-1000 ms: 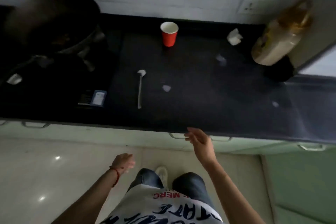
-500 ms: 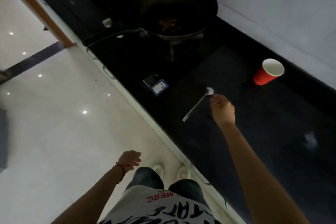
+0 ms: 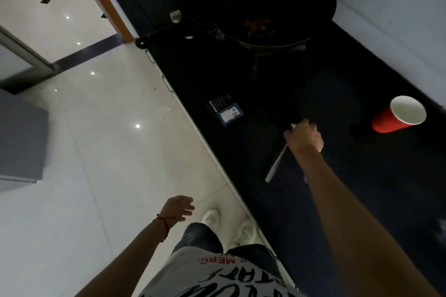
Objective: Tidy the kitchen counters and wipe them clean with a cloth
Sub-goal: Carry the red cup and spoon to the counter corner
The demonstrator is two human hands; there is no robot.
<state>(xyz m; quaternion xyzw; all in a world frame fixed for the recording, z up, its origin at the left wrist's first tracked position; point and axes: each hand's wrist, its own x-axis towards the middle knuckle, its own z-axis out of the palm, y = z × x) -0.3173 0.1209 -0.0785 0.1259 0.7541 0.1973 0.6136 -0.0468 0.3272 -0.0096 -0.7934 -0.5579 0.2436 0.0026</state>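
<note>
A dark counter (image 3: 362, 188) runs diagonally from top left to bottom right. My right hand (image 3: 304, 137) is closed around the bowl end of a metal spoon (image 3: 275, 166), whose handle slants down toward the counter's front edge. My left hand (image 3: 177, 208), with a red string at the wrist, hangs over the floor with fingers loosely apart and nothing in it. A red paper cup (image 3: 398, 115) stands to the right of my right hand. No cloth is in sight.
A large dark wok (image 3: 277, 2) with food scraps sits on the stove at the top, its long handle (image 3: 169, 36) reaching past the counter edge. A small blue-and-white box (image 3: 229, 114) lies left of the spoon. The glossy tiled floor (image 3: 96, 140) is on the left.
My right hand has gone from the counter's front edge out to the spoon and closed on it. The view has swung left toward the wok. My left hand stays low and open.
</note>
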